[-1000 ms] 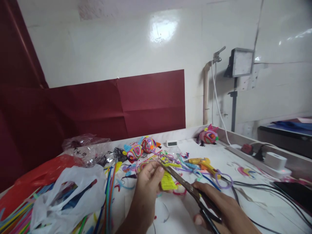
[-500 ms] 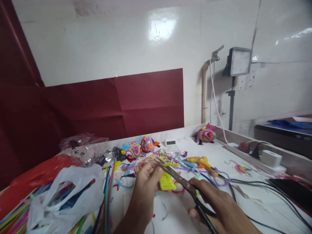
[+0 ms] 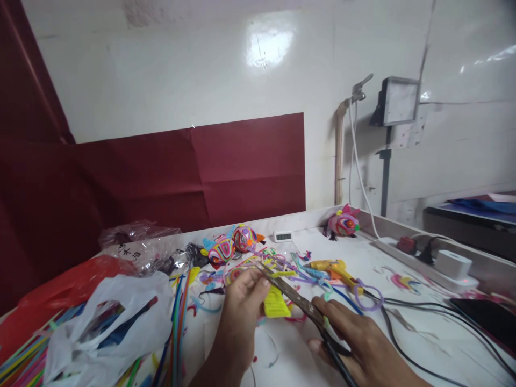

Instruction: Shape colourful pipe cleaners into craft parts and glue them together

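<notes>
Lower centre: yellow piece is pinched by left hand | scissors are gripped by right hand | three figures formed; yellow piece seemingly unattached.

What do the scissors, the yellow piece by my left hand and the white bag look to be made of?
Scissors: likely metal blades, dull and blotched; the dark handles may be plastic.
Yellow piece: seemingly fuzzy pipe-cleaner strips, matte, judging by its ridged rows.
White bag: probably thin plastic film, softly shiny, crumpled, with colors showing through.

Wall glare, dim corners, slight blur
</notes>
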`<state>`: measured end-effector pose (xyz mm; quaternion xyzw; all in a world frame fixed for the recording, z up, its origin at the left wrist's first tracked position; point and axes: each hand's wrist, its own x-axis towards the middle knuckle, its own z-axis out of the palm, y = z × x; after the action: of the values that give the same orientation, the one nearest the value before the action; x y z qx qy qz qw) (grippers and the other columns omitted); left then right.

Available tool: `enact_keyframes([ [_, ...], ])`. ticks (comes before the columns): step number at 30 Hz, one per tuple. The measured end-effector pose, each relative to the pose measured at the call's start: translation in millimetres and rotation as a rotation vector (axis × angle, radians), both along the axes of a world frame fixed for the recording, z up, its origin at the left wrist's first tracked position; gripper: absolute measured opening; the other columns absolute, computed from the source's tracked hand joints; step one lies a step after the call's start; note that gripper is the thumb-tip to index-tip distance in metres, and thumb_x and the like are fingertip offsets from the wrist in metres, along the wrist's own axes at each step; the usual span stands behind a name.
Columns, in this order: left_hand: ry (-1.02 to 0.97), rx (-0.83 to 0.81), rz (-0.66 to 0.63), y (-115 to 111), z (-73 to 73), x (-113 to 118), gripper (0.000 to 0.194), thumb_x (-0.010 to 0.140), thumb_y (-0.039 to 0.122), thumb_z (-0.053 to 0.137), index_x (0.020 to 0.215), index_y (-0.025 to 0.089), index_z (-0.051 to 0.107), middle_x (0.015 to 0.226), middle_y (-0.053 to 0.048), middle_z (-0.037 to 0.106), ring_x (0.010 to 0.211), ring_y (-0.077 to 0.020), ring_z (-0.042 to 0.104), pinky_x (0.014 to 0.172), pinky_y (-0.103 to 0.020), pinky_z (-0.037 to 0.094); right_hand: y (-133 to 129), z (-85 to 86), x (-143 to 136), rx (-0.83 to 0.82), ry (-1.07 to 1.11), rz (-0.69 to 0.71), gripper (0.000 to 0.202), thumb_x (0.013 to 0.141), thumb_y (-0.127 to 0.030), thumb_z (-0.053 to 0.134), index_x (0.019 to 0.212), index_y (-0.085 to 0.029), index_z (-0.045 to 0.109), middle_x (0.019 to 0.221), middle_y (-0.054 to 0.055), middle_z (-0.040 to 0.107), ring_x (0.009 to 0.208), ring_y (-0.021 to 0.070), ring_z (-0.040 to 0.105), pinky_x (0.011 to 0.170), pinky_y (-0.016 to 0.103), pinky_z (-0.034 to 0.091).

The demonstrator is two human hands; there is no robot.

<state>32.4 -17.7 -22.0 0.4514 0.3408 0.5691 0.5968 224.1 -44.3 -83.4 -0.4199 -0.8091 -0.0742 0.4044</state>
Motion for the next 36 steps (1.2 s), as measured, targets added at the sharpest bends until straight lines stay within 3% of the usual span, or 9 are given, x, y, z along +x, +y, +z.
enact_keyframes([
  [4, 0.016, -0.003, -0.019, 0, -1.0, 2, 0.023, 0.07, 0.029, 0.071, 0.085, 0.012, 0.064, 0.074, -0.004, 0.069, 0.052, -0.0109, 0.059, 0.044, -0.018, 0.039, 2, -6.1, 2, 0.064, 0.024, 0.017, 0.034, 0.086, -0.036, 0.054, 0.114, -0.016, 0.055, 0.086, 0.009, 0.07, 0.07, 0.0181, 0.069, 0.058, 0.024, 0.056],
  [10, 0.005, -0.029, -0.039, 2, -5.8, 5, 0.021, 0.07, 0.027, 0.07, 0.084, 0.012, 0.062, 0.071, -0.003, 0.067, 0.06, -0.0132, 0.062, 0.053, -0.021, 0.045, 2, -17.3, 7, 0.109, 0.025, 0.002, 0.037, 0.088, -0.036, 0.053, 0.12, -0.018, 0.048, 0.088, 0.01, 0.07, 0.071, 0.0193, 0.069, 0.059, 0.026, 0.057],
  [19, 0.052, -0.065, -0.002, 4, -9.1, 12, 0.026, 0.066, 0.033, 0.073, 0.074, 0.014, 0.057, 0.061, 0.001, 0.06, 0.05, -0.0091, 0.054, 0.048, -0.02, 0.045, 1, -25.0, 9, 0.076, 0.063, 0.015, 0.034, 0.089, -0.033, 0.051, 0.119, -0.017, 0.049, 0.081, 0.007, 0.07, 0.062, 0.0157, 0.068, 0.055, 0.022, 0.054],
  [25, 0.11, -0.06, 0.021, 7, -10.2, 13, 0.034, 0.063, 0.04, 0.075, 0.076, 0.015, 0.056, 0.06, 0.002, 0.057, 0.047, -0.0087, 0.05, 0.04, -0.021, 0.047, 4, -15.7, 20, -0.226, 0.159, -0.093, 0.033, 0.087, -0.039, 0.052, 0.112, -0.019, 0.057, 0.067, -0.001, 0.066, 0.052, 0.013, 0.059, 0.05, 0.02, 0.048],
  [31, 0.111, -0.063, 0.066, 12, -14.7, 11, 0.04, 0.06, 0.039, 0.077, 0.085, 0.015, 0.058, 0.065, 0.002, 0.057, 0.052, -0.0103, 0.055, 0.042, -0.024, 0.052, 8, 5.0, 44, -0.464, 0.021, -0.189, 0.031, 0.082, -0.046, 0.053, 0.1, -0.025, 0.067, 0.07, 0.001, 0.07, 0.058, 0.0192, 0.063, 0.05, 0.024, 0.045],
  [36, 0.078, -0.028, 0.142, 11, -12.4, 11, 0.041, 0.054, 0.029, 0.08, 0.087, 0.013, 0.061, 0.074, -0.002, 0.063, 0.06, -0.0137, 0.062, 0.05, -0.026, 0.055, 2, -5.7, 66, -0.526, -0.084, -0.223, 0.032, 0.078, -0.042, 0.057, 0.104, -0.028, 0.068, 0.074, 0.003, 0.073, 0.061, 0.0211, 0.066, 0.051, 0.024, 0.045],
])
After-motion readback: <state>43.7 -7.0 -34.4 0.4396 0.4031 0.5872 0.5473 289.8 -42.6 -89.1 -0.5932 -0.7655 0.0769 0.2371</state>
